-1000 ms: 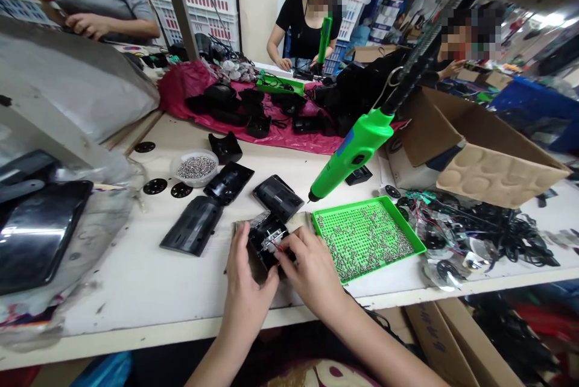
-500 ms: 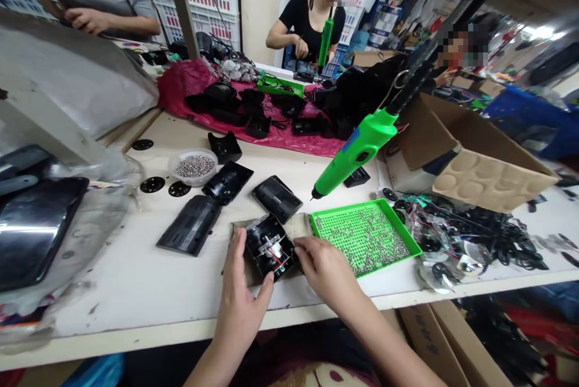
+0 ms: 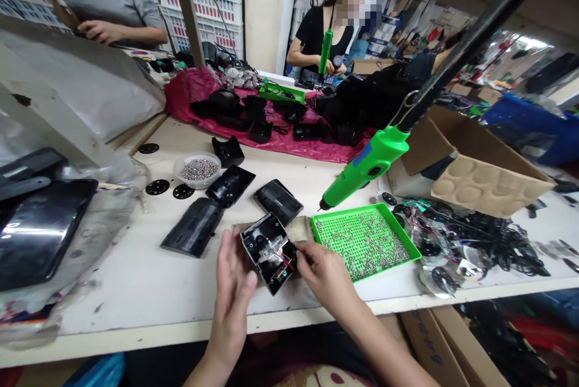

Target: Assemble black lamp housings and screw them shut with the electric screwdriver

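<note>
A black plastic housing [image 3: 268,248] is tilted up at the table's front, its open side showing a white part, red wires and a small circuit board. My right hand [image 3: 326,275] pinches its right edge, the fingertips partly hidden behind it. My left hand [image 3: 233,290] is open along the left side, fingers stretched and thumb apart; whether it touches the housing I cannot tell. Behind lie black plastic shells [image 3: 277,201]. To the right a green tray [image 3: 322,219] holds many small screws, and a green electric screwdriver [image 3: 366,167] hangs above its back left corner.
A tub of small metal parts [image 3: 198,171] and black discs [image 3: 157,187] lie at the left. Wires and boards [image 3: 434,242] are heaped right of the tray, before a cardboard box [image 3: 493,176]. Black parts cover a pink sheet [image 3: 289,144] farther back. Co-workers sit across the table.
The housing has tipped up and turned slightly, with my right hand still at its edge. My left hand has moved a little left, its thumb coming off the housing's front corner.
</note>
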The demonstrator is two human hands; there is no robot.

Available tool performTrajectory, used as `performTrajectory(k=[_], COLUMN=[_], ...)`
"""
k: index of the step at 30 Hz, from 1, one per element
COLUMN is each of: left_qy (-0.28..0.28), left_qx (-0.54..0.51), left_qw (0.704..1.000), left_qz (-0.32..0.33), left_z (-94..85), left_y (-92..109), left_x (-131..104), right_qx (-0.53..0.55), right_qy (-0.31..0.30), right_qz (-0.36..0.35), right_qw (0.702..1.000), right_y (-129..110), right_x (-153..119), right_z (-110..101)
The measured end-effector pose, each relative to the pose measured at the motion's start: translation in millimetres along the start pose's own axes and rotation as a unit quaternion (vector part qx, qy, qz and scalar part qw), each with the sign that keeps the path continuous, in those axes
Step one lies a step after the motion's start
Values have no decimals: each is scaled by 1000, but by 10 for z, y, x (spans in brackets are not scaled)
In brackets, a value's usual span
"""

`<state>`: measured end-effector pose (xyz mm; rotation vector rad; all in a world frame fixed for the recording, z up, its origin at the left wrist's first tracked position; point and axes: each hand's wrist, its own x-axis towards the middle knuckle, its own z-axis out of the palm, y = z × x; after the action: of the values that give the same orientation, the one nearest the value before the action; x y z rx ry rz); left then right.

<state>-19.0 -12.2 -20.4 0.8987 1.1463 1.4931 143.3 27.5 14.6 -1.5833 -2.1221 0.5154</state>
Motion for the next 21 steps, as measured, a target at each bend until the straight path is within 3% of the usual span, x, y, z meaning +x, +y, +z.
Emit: performTrajectory(k=[3,5,8,14,21], left_qy=[50,80,99,71,70], left_qx=[-184,-251,-297,-331,-352], left_qw=[967,934,913,895,880], left_qz=[-171,-241,-262,-290,-311], left_z=[36,42,24,-9,-9], left_y=[41,39,25,32,8], left_x=[64,112,158,190,202], right_qx=[21,34,57,67,62], right_qy=[3,-3,10,32,9], right_qz=[-26,-42,-69,-192,-223], right_qw=[999,999,996,979,973], right_y=[-90,-146,-194,-230,-239], right_x=[22,36,51,126,210], right_z=[19,37,35,-25,51])
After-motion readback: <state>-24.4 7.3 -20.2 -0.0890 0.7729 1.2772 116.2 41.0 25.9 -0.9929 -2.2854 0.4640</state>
